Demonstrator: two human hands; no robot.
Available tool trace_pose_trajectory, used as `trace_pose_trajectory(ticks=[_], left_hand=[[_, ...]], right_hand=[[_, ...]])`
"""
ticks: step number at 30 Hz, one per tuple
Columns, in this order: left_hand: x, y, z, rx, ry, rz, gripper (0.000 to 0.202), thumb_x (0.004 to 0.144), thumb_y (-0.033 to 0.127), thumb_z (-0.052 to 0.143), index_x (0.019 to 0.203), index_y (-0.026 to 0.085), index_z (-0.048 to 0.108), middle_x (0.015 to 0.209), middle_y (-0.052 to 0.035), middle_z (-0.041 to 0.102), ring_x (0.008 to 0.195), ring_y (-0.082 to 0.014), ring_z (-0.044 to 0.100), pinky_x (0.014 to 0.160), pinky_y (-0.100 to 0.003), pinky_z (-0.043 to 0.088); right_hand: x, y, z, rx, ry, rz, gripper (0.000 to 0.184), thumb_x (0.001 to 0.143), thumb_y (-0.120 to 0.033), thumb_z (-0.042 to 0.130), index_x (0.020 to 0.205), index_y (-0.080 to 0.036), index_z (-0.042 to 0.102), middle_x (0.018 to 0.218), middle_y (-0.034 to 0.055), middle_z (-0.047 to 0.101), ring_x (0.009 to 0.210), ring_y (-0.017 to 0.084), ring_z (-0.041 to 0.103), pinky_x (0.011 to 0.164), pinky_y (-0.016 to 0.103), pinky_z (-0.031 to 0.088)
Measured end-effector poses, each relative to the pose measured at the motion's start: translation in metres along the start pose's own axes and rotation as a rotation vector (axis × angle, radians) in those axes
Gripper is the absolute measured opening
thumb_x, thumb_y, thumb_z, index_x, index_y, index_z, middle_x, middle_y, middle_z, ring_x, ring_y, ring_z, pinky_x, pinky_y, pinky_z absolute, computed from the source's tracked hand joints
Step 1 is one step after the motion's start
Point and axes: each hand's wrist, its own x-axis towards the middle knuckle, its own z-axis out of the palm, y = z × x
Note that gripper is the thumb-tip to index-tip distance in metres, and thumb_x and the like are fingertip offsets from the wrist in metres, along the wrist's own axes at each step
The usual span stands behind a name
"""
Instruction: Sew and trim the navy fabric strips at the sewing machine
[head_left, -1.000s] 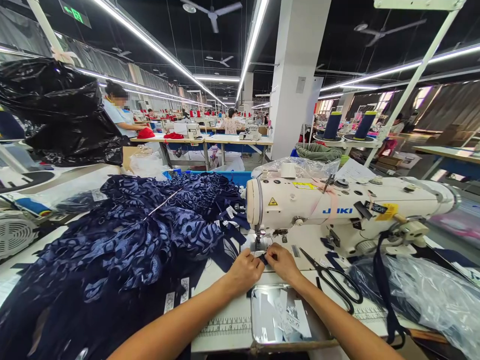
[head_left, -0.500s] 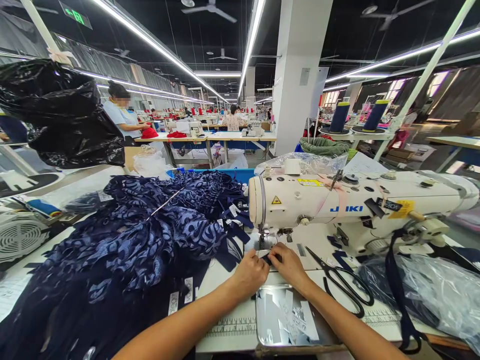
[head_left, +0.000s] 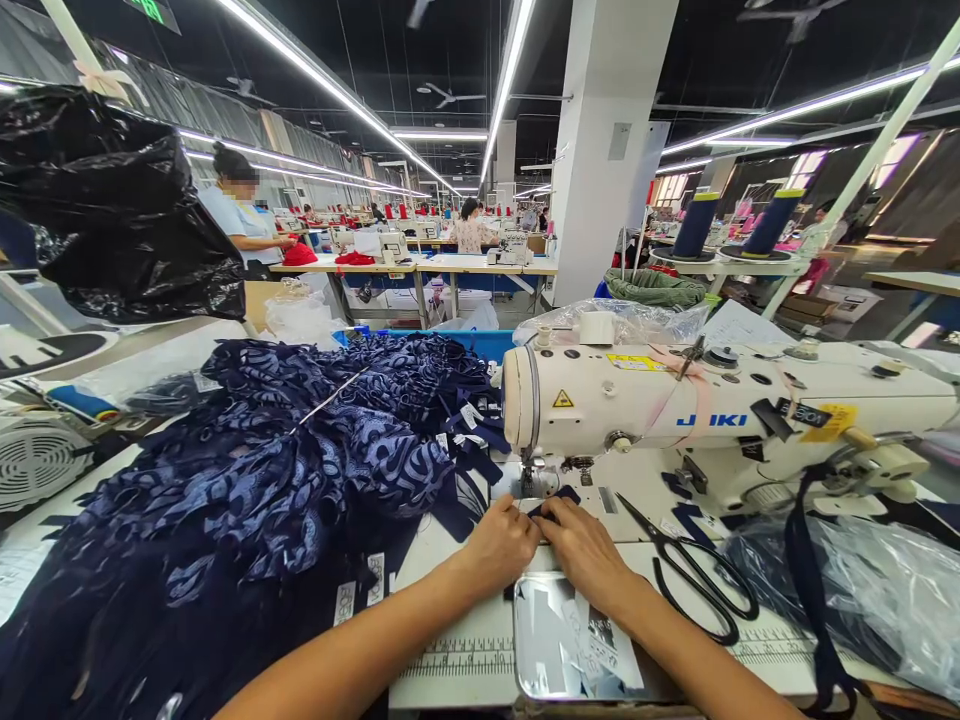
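In front of the needle of a white sewing machine (head_left: pixel 637 400), my two hands work close together. Between their fingertips shows a small navy fabric piece (head_left: pixel 568 493), mostly covered by the fingers, with a pale edge that may be a label. My left hand (head_left: pixel 501 540) is closed in a pinch on it. My right hand (head_left: pixel 581 540) grips it from the other side, fingers bent over it. Just below the hands lies a metal tray (head_left: pixel 531 665) bearing white labels (head_left: pixel 589 635). Black-handled scissors (head_left: pixel 686 565) rest to the right of my right hand.
A large heap of navy patterned garments (head_left: pixel 315 480) covers the left of the table. At right lie a clear plastic bag (head_left: pixel 885 580) and a hanging navy strap (head_left: pixel 806 590). A black plastic bag (head_left: pixel 127 210) hangs upper left; a co-worker (head_left: pixel 240 220) stands beyond.
My right hand has flattened and come further over the fabric, nearer my left hand; more navy cloth shows beyond its fingers. The camera view has shifted slightly.
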Motion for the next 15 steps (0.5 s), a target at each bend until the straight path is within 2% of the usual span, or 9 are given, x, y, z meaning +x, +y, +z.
trace_pose_trajectory(ticks=[4, 6, 8, 11, 15], left_hand=[[-0.013, -0.012, -0.017, -0.109, 0.050, -0.098, 0.015, 0.079, 0.024, 0.050, 0.069, 0.013, 0.055, 0.070, -0.0058, 0.058, 0.070, -0.0198, 0.055, 0.071, -0.037, 0.036], [-0.019, -0.020, -0.025, -0.167, 0.019, -0.084, 0.016, 0.076, 0.030, 0.053, 0.074, 0.014, 0.056, 0.081, -0.0073, 0.059, 0.081, -0.0216, 0.055, 0.083, -0.042, 0.033], [-0.022, -0.027, -0.027, -0.205, -0.015, -0.029, 0.013, 0.076, 0.028, 0.052, 0.078, 0.015, 0.055, 0.095, -0.0091, 0.058, 0.094, -0.0227, 0.052, 0.092, -0.043, 0.029], [-0.019, -0.032, -0.018, -0.245, -0.050, 0.038, 0.010, 0.076, 0.020, 0.050, 0.083, 0.015, 0.055, 0.108, -0.0096, 0.055, 0.104, -0.0208, 0.049, 0.097, -0.038, 0.027], [-0.014, -0.034, -0.002, -0.290, -0.074, 0.040, 0.014, 0.078, 0.019, 0.049, 0.090, 0.015, 0.054, 0.104, -0.0084, 0.057, 0.096, -0.0174, 0.053, 0.096, -0.034, 0.032]], right_hand=[[0.000, 0.009, 0.000, -0.074, -0.029, -0.128, 0.026, 0.080, -0.003, 0.040, 0.091, -0.014, 0.061, 0.089, 0.0110, 0.059, 0.079, 0.023, 0.053, 0.067, 0.036, 0.047], [0.001, 0.019, -0.001, -0.111, -0.030, -0.247, 0.027, 0.079, -0.002, 0.042, 0.097, -0.012, 0.060, 0.097, 0.0119, 0.060, 0.084, 0.023, 0.054, 0.074, 0.036, 0.048], [0.003, 0.030, 0.000, -0.160, -0.009, -0.338, 0.030, 0.077, -0.001, 0.044, 0.101, -0.011, 0.059, 0.103, 0.0127, 0.060, 0.089, 0.023, 0.055, 0.080, 0.037, 0.047], [0.006, 0.040, 0.004, -0.212, 0.024, -0.345, 0.031, 0.077, -0.001, 0.044, 0.103, -0.010, 0.059, 0.105, 0.0132, 0.061, 0.092, 0.024, 0.055, 0.082, 0.038, 0.048], [0.006, 0.042, 0.010, -0.230, 0.045, -0.310, 0.032, 0.079, -0.002, 0.042, 0.105, -0.011, 0.058, 0.107, 0.0134, 0.061, 0.094, 0.024, 0.055, 0.082, 0.039, 0.048]])
